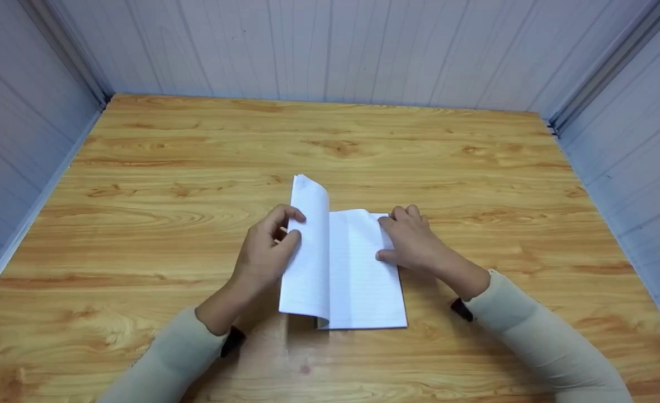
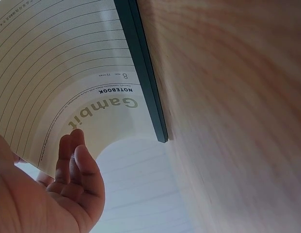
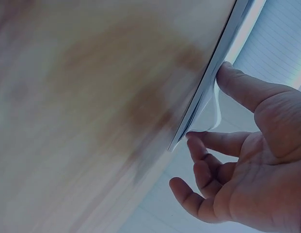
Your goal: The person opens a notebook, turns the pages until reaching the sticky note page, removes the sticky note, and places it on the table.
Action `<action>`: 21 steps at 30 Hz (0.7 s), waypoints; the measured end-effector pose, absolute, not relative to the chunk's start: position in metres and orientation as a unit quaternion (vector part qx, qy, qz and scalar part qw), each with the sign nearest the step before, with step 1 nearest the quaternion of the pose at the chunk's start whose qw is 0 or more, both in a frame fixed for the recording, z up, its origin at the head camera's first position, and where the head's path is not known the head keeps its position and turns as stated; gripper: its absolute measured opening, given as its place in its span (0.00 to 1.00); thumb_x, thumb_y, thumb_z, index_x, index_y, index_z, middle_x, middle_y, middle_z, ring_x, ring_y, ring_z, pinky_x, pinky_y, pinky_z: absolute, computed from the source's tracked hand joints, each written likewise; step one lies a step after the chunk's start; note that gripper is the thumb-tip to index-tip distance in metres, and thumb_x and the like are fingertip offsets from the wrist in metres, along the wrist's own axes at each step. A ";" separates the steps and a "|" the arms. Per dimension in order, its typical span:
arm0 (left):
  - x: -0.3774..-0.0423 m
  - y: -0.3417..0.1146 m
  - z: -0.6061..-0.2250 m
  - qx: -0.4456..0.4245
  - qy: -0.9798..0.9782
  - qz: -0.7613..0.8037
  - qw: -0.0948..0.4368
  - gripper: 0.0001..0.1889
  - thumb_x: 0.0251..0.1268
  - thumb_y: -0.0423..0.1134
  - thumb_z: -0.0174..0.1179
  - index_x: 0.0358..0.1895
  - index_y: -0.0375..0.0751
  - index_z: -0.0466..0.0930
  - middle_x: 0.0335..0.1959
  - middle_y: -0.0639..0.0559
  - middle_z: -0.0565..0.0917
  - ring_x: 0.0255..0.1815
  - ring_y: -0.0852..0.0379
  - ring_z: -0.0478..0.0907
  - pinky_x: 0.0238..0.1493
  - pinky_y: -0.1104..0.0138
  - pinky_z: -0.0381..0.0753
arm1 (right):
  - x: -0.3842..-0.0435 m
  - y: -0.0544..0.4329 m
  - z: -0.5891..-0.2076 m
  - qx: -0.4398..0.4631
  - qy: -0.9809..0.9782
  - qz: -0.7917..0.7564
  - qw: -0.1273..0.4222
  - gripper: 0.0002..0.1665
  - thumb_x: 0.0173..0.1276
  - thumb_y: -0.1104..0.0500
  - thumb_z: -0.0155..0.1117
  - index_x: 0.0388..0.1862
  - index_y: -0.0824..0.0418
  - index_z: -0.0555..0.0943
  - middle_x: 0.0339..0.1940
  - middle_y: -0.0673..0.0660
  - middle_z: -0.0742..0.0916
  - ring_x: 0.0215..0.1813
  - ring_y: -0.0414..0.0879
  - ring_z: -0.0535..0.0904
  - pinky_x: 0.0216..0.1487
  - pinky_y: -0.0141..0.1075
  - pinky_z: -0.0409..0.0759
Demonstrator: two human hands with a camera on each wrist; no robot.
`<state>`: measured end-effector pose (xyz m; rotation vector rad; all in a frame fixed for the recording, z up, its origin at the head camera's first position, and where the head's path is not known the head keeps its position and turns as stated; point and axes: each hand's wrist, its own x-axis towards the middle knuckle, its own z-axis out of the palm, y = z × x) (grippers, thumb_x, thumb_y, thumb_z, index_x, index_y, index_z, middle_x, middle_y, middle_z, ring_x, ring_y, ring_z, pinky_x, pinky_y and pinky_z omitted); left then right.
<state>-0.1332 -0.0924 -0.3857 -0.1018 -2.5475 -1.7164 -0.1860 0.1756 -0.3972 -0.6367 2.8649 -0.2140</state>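
A lined notebook lies spread on the wooden table, its dark cover edge showing in the left wrist view. On its left side a group of pages stands raised and curved. My left hand pinches the outer edge of these pages between thumb and fingers; printed "Gambit" and "NOTEBOOK" show on their underside. At the right edge of the notebook, my right hand touches the paper with thumb and index finger spread apart. Between them a page bulges up near the top corner. The other right fingers are loosely bent.
The wood-grain table extends around the notebook. Pale panelled walls rise at the back and on both sides. A dark wrist-worn piece sits by each sleeve cuff.
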 end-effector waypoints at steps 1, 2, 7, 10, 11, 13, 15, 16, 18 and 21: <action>-0.133 -0.092 -0.386 -0.032 -0.828 -0.559 0.034 0.11 0.60 0.35 0.50 0.43 0.52 0.78 0.32 0.50 0.80 0.27 0.54 0.76 0.29 0.63 0.78 | -0.186 0.176 -0.397 -0.218 0.968 -0.074 0.098 0.41 0.58 0.46 0.70 0.65 0.65 0.72 0.54 0.64 0.76 0.54 0.57 0.63 0.51 0.50 0.65; -0.133 -0.092 -0.386 -0.031 -0.828 -0.559 0.033 0.11 0.60 0.35 0.50 0.43 0.53 0.78 0.32 0.50 0.80 0.27 0.54 0.76 0.29 0.63 0.78 | -0.186 0.176 -0.398 -0.220 0.968 -0.075 0.098 0.40 0.58 0.46 0.70 0.65 0.64 0.72 0.54 0.64 0.76 0.54 0.57 0.64 0.51 0.50 0.65; -0.133 -0.092 -0.385 -0.028 -0.829 -0.558 0.034 0.11 0.61 0.35 0.51 0.43 0.52 0.78 0.33 0.51 0.80 0.28 0.54 0.76 0.29 0.63 0.77 | -0.186 0.175 -0.398 -0.225 0.965 -0.087 0.098 0.41 0.57 0.48 0.70 0.67 0.62 0.69 0.55 0.63 0.78 0.54 0.57 0.66 0.52 0.50 0.65; -0.133 -0.092 -0.385 -0.029 -0.829 -0.557 0.036 0.11 0.60 0.35 0.51 0.43 0.52 0.78 0.33 0.51 0.80 0.28 0.54 0.76 0.29 0.63 0.77 | -0.186 0.175 -0.397 -0.218 0.965 -0.107 0.104 0.44 0.57 0.50 0.70 0.69 0.62 0.66 0.58 0.63 0.79 0.55 0.56 0.68 0.55 0.51 0.65; -0.133 -0.092 -0.385 -0.029 -0.829 -0.557 0.037 0.11 0.60 0.35 0.51 0.43 0.52 0.78 0.33 0.51 0.80 0.28 0.54 0.76 0.29 0.63 0.77 | -0.185 0.175 -0.397 -0.216 0.964 -0.113 0.105 0.45 0.56 0.50 0.71 0.70 0.62 0.65 0.59 0.63 0.79 0.56 0.57 0.68 0.56 0.51 0.64; -0.133 -0.092 -0.386 -0.032 -0.829 -0.557 0.038 0.11 0.60 0.35 0.51 0.43 0.52 0.78 0.33 0.51 0.80 0.27 0.54 0.76 0.28 0.64 0.77 | -0.184 0.174 -0.396 -0.210 0.964 -0.125 0.104 0.48 0.55 0.52 0.72 0.71 0.63 0.62 0.62 0.64 0.78 0.56 0.57 0.68 0.57 0.51 0.64; -0.134 -0.092 -0.386 -0.034 -0.829 -0.557 0.038 0.11 0.60 0.34 0.51 0.43 0.52 0.78 0.32 0.51 0.80 0.27 0.55 0.76 0.28 0.64 0.77 | -0.184 0.174 -0.395 -0.204 0.965 -0.133 0.102 0.52 0.54 0.53 0.73 0.73 0.66 0.58 0.64 0.65 0.76 0.57 0.58 0.67 0.58 0.52 0.64; -0.134 -0.092 -0.386 -0.036 -0.829 -0.557 0.039 0.12 0.60 0.34 0.50 0.43 0.51 0.78 0.32 0.51 0.80 0.26 0.55 0.75 0.28 0.65 0.76 | -0.184 0.174 -0.395 -0.202 0.965 -0.135 0.099 0.54 0.53 0.53 0.74 0.74 0.67 0.56 0.64 0.67 0.76 0.57 0.58 0.67 0.59 0.52 0.64; -0.134 -0.092 -0.387 -0.037 -0.829 -0.556 0.040 0.12 0.59 0.34 0.51 0.43 0.51 0.78 0.32 0.51 0.80 0.25 0.55 0.75 0.28 0.65 0.76 | -0.183 0.174 -0.394 -0.195 0.966 -0.139 0.094 0.58 0.52 0.54 0.75 0.74 0.71 0.53 0.66 0.69 0.74 0.58 0.59 0.67 0.60 0.52 0.65; -0.135 -0.092 -0.388 -0.035 -0.830 -0.555 0.041 0.12 0.59 0.34 0.51 0.43 0.51 0.78 0.31 0.50 0.80 0.25 0.55 0.75 0.28 0.66 0.75 | -0.184 0.174 -0.394 -0.187 0.968 -0.144 0.084 0.59 0.53 0.56 0.74 0.74 0.75 0.49 0.66 0.72 0.72 0.60 0.62 0.68 0.63 0.52 0.66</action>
